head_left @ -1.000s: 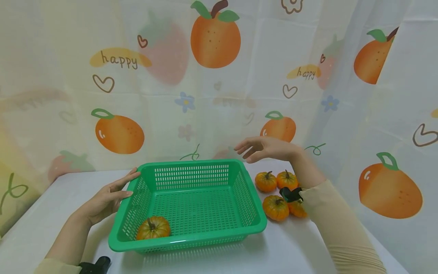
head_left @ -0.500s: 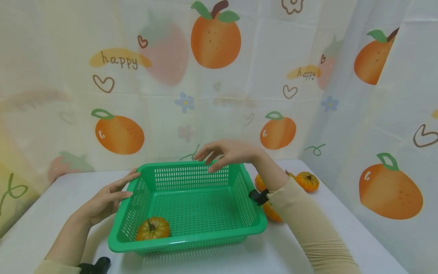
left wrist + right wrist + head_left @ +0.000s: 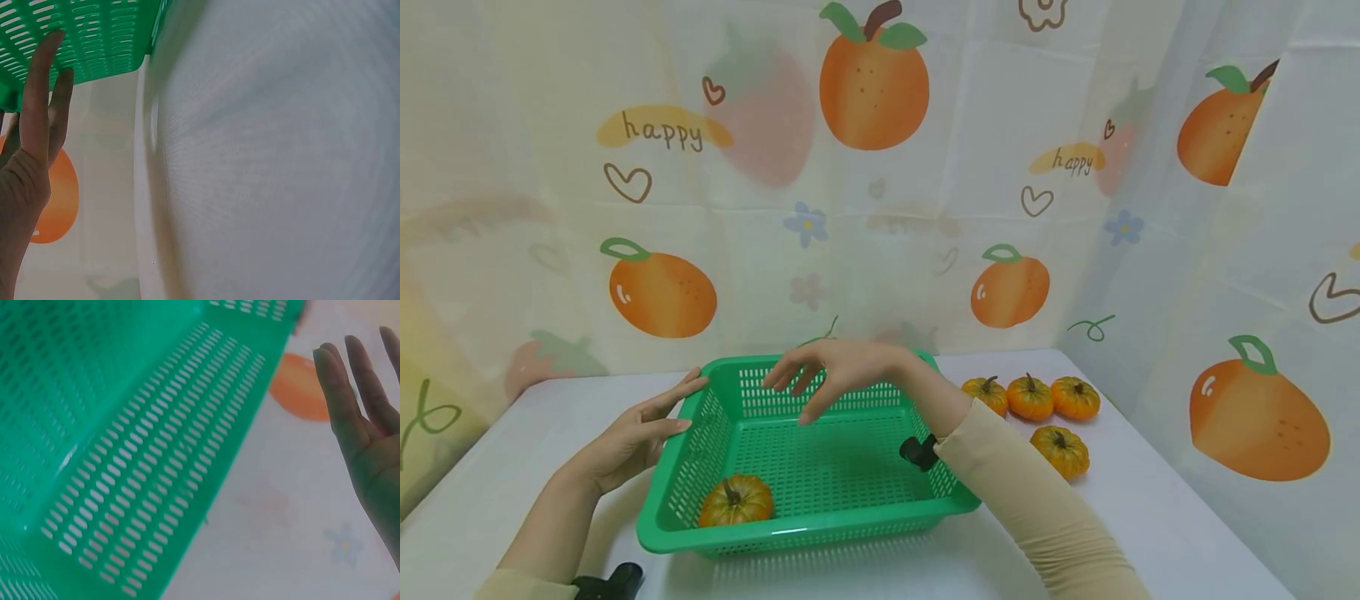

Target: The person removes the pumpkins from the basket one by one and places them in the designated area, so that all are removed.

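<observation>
My left hand (image 3: 636, 437) rests at the left side of a green plastic basket (image 3: 808, 527), thumb and index fingertip on the rim. In the left wrist view its other fingers lie straight against the perforated outer wall. Above the back part of the basket hovers my right hand (image 3: 842, 371), palm down, fingers loosely bent, holding nothing. The right wrist view shows those fingers spread beside the basket wall (image 3: 156, 462). One small orange-green pumpkin (image 3: 736, 502) sits inside the basket's front left corner.
Several small pumpkins (image 3: 1060, 452) stand on the white table (image 3: 1150, 517) to the right of the basket, one partly hidden by my right sleeve (image 3: 1037, 500). A fruit-printed curtain (image 3: 880, 208) hangs behind the table.
My right hand has moved left and down, from beyond the basket's back right corner to over its back part. My left hand, the basket and the pumpkin inside have stayed put.
</observation>
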The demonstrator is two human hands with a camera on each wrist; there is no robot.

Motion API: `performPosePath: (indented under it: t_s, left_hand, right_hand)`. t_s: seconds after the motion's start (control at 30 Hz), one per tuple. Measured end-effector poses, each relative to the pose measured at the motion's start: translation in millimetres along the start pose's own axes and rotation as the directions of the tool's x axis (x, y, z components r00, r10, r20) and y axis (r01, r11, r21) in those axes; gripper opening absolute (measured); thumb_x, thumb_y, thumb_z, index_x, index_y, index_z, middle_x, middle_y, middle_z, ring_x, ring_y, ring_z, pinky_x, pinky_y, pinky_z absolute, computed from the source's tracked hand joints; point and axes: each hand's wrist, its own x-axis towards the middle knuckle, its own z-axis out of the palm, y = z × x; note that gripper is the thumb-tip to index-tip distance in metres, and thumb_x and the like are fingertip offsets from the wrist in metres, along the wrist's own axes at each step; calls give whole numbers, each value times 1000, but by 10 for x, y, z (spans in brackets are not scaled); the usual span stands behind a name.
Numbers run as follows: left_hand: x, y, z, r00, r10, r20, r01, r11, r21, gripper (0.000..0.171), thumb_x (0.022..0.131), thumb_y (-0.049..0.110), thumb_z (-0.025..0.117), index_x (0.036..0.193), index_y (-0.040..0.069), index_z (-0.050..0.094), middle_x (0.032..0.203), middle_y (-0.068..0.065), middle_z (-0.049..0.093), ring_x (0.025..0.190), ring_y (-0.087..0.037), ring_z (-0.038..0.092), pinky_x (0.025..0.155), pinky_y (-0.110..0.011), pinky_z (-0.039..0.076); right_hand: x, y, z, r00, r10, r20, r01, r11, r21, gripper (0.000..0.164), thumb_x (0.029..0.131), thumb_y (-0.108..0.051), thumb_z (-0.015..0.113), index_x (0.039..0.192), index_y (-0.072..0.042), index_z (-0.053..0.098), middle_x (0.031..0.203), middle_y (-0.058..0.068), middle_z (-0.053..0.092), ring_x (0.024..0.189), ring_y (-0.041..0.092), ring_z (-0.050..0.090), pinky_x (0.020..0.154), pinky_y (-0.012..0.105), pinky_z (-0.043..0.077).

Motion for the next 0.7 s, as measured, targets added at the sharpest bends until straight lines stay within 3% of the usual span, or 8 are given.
performPosePath:
  t_s: [0.17, 0.23, 0.3, 0.37, 0.47, 0.7]
  left_hand:
    - [1, -12, -10, 1000, 8, -3, -8, 1000, 4, 64, 103, 6, 40, 160, 18, 13, 167, 17, -16, 139, 11, 30, 93, -28, 57]
    - [3, -16, -13, 1000, 6, -6, -6, 1000, 16, 64, 103, 7, 40, 160, 18, 13, 167, 17, -15, 131, 14, 37, 91, -28, 58]
    - [4, -14, -15, 1000, 3, -4, -3, 1000, 24, 64, 103, 7, 40, 160, 17, 13, 167, 17, -16, 149, -2, 23, 92, -29, 57]
    - [6, -10, -20, 1000, -4, -4, 4, 999, 47, 64, 103, 7, 40, 160, 18, 13, 167, 17, -15, 156, -25, -2, 93, -31, 54]
    - [11, -5, -26, 1000, -5, -2, 5, 998, 62, 65, 103, 7, 41, 160, 18, 13, 167, 18, -15, 142, -52, -33, 98, -33, 50]
    - [12, 3, -10, 1000, -13, -1, 13, 1000, 24, 65, 103, 7, 41, 160, 18, 14, 166, 19, -16, 142, -53, -32, 94, -26, 54]
  right_hand:
    - [189, 3, 122, 999, 6, 54, -5, 1000, -5, 64, 83, -18, 78, 141, -15, 52, 145, -1, 55, 123, 13, 58, 95, 24, 54]
    - [254, 3, 171, 996, 23, 81, -23, 1000, 0, 64, 83, -18, 79, 141, -15, 52, 145, -1, 54, 124, 12, 57, 96, 23, 53]
    - [319, 9, 219, 993, 34, 114, -35, 999, 6, 65, 83, -17, 79, 142, -14, 52, 145, 0, 54, 125, 13, 56, 98, 22, 52]
    - [378, 13, 267, 989, 45, 144, -46, 999, 0, 65, 83, -17, 79, 142, -14, 52, 145, -1, 53, 127, 11, 54, 99, 20, 50]
    - [465, 32, 339, 983, 51, 179, -51, 999, -6, 65, 83, -16, 79, 142, -13, 52, 146, 0, 52, 132, 14, 52, 103, 22, 49]
    - [620, 84, 530, 969, 71, 237, -63, 997, -42, 64, 82, -16, 80, 140, -15, 53, 147, -2, 50, 134, 14, 49, 103, 20, 48]
